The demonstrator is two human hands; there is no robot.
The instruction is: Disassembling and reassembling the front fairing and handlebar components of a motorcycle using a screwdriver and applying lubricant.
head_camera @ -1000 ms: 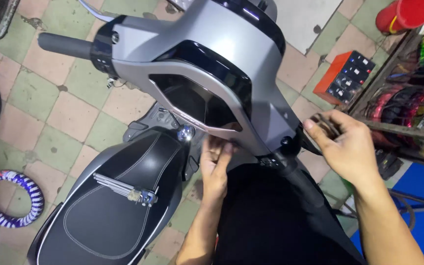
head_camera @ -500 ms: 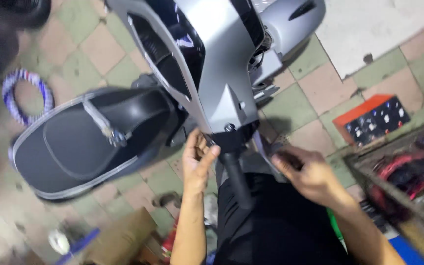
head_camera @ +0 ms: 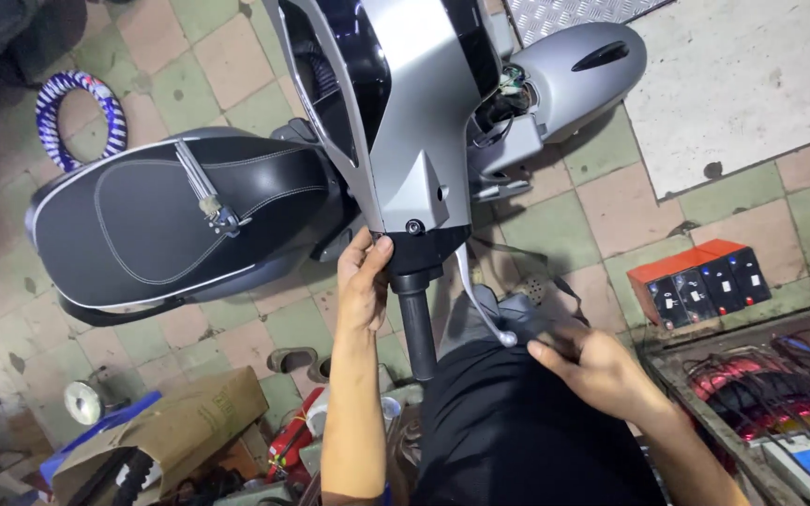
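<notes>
A grey and black scooter stands below me, its handlebar cover (head_camera: 396, 112) filling the top middle and its black seat (head_camera: 180, 220) stretching left. My left hand (head_camera: 365, 281) presses against the underside of the cover, next to the black handlebar grip (head_camera: 416, 323). The silver brake lever (head_camera: 480, 305) curves down beside the grip. My right hand (head_camera: 592, 361) hovers low at the right, fingers curled near the lever's tip over a dark part; whether it holds anything is unclear.
An orange box with black switches (head_camera: 700, 281) lies on the tiled floor at right. A rack of coloured wires (head_camera: 771, 384) sits lower right. A cardboard box (head_camera: 180, 422) and a striped ring (head_camera: 77, 117) lie at left.
The view swung so the handlebar now points toward me. My left hand stayed under the cover; my right hand dropped from the handlebar end to below the brake lever.
</notes>
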